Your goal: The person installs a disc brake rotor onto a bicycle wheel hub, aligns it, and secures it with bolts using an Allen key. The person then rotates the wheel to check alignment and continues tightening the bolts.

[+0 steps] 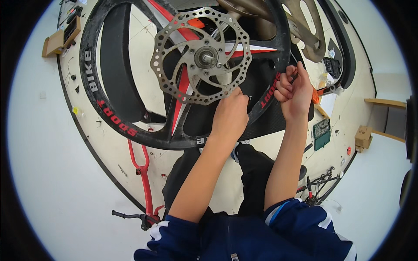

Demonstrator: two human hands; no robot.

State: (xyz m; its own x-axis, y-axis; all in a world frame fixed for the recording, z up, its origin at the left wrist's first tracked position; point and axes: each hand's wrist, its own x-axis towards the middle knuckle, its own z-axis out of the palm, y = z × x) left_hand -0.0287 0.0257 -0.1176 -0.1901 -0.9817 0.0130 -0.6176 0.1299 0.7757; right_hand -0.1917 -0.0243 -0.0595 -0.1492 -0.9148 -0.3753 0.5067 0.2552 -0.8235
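A black bicycle wheel [111,117] with red and white spokes lies in front of me. A perforated metal brake disc [191,82] is mounted at its hub. My left hand [230,114] is closed at the disc's lower edge, its knuckles upward and fingertips hidden. Whatever it grips does not show, though a small dark tip juts out at its right side. Beside the right part of the rim, my right hand [296,92] is raised, palm toward me. Its fingers are curled around something thin and dark, too small to name.
A grey-brown metal frame part [311,39] stands beyond the wheel, at the upper right. A red bike frame [146,182] is at lower left, with a handlebar [130,215]. On the floor to the right are a green case [322,135] and a cardboard box [363,137].
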